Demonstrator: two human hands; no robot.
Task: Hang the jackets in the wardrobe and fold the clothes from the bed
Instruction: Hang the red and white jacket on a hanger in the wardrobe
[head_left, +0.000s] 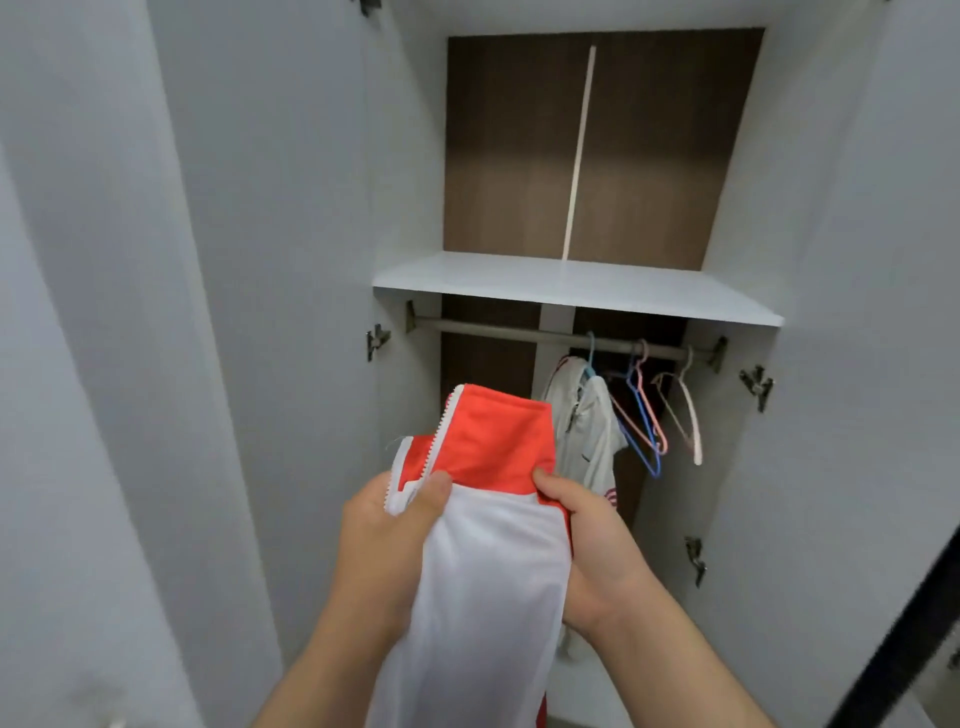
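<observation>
Head view: the left grip (395, 525) pinches the zipper edge of the red-and-white jacket (493, 441). The right grip (592, 535) curls round the far side of its collar. Both are clamped on the cloth, holding it up before the open wardrobe (576, 283). Beyond, the rail (493, 330) carries a white jacket (587, 436) and three bare hangers: blue (641, 431), pink (655, 415) and cream (690, 415). Hanging is the step in hand, I judge. Next, one hand must let go, fetch a bare hanger and feed it into the shoulders.

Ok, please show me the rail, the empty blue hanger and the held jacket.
rail (493, 330), head view, bare left stretch
empty blue hanger (640, 415), head view, long sloping arm
held jacket (493, 441), head view, its red collar
</observation>
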